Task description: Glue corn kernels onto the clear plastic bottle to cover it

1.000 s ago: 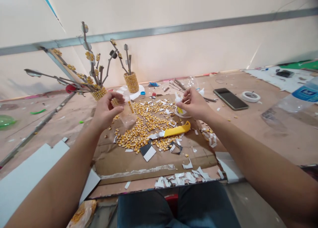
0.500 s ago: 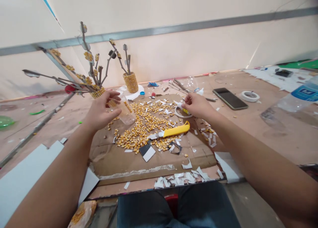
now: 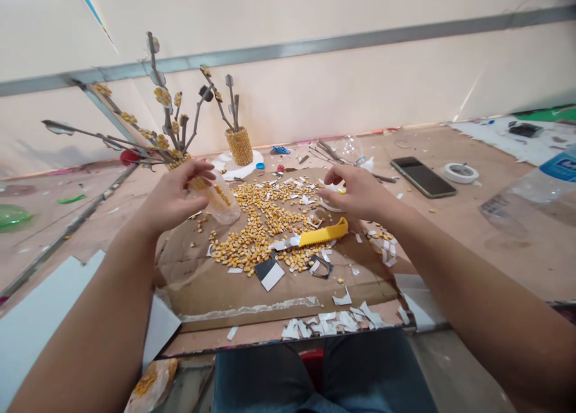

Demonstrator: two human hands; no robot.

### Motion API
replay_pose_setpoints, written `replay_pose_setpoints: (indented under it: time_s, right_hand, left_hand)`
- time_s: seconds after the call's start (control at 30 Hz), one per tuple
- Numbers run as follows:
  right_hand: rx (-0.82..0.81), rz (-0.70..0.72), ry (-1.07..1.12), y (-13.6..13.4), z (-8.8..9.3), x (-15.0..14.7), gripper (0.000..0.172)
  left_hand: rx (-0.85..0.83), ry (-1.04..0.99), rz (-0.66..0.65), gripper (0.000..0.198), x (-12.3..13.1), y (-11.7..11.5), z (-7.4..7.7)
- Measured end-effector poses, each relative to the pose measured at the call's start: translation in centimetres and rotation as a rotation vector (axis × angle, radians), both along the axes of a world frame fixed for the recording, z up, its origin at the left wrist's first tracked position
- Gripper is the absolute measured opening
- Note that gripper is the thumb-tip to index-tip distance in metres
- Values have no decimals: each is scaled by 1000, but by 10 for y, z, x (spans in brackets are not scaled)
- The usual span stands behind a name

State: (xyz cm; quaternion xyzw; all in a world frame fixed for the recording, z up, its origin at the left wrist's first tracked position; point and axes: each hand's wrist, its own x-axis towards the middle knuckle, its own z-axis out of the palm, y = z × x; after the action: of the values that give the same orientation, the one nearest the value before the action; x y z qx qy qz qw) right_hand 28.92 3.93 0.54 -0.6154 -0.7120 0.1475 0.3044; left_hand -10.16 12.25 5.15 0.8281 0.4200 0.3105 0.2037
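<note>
My left hand (image 3: 177, 197) grips a clear plastic cup (image 3: 225, 208) that is tilted on its side, with rows of corn kernels stuck to it. The fingers curl over its far end and the thumb lies along the front. Thumb and forefinger of my right hand (image 3: 348, 189) are apart, around a small white and yellow object (image 3: 333, 187), mostly hidden, above a white ring (image 3: 330, 205). Loose corn kernels (image 3: 252, 233) are spread over the cardboard (image 3: 202, 290) between my hands. A yellow utility knife (image 3: 321, 234) rests across them, blade pointing left.
Two kernel-covered pots stand behind, the farther pot (image 3: 239, 146) on a white disc; both hold twigs (image 3: 167, 110). To the right are a phone (image 3: 423, 177), a tape roll (image 3: 460, 173) and a plastic bottle (image 3: 526, 191). White paper scraps (image 3: 333, 324) line the front edge.
My left hand and the plastic cup have shifted left. My right hand has moved slightly left, its thumb and forefinger now spread where they were pinched together.
</note>
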Motion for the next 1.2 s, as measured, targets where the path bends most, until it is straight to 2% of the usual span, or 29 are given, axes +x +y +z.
replay_pose_setpoints:
  time_s: [0.13, 0.27, 0.4, 0.5, 0.6, 0.63, 0.67, 0.73, 0.77, 0.83, 0.93, 1.03, 1.2]
  right_hand:
    - [-183, 337, 50, -10, 6, -3, 27]
    - [-311, 518, -1, -17, 8, -12, 37]
    - [-320, 558, -102, -21, 5, -22, 34]
    - [-315, 571, -160, -21, 4, -26, 24]
    - [-320, 547, -226, -22, 4, -28, 15]
    - [-317, 539, -246, -22, 5, -28, 12]
    - [-314, 535, -258, -22, 5, -28, 9]
    - [-300, 526, -249, -22, 6, -26, 8]
    - [-290, 515, -231, -22, 7, -24, 8]
    - [-262, 482, -190, -22, 8, -21, 9]
    - [-187, 419, -148, -20, 9, -16, 7]
    - [-114, 372, -153, -19, 8, -16, 6]
    - [-99, 353, -183, -19, 7, -18, 7]
  left_hand:
    - [50, 83, -61, 73, 0, 0, -1]
    - [112, 127, -125, 74, -1, 1, -2]
    - [226, 187, -149, 74, -2, 1, -1]
    - [476, 62, -98, 71, 7, -8, 3]
    - [736, -93, 40, 46, 26, -32, 8]
    - [831, -164, 40, 36, 33, -42, 9]
    - [850, -221, -7, 29, 40, -52, 10]
    - [637, -151, -272, 28, 53, -69, 11]
    - [444, 19, -351, 26, 58, -76, 11]
    - [143, 386, -359, 17, 65, -82, 9]
    - [-114, 737, -238, 15, 65, -77, 3]
    - [-243, 870, -134, 17, 61, -66, -4]
    - [-217, 876, -110, 21, 59, -58, -8]
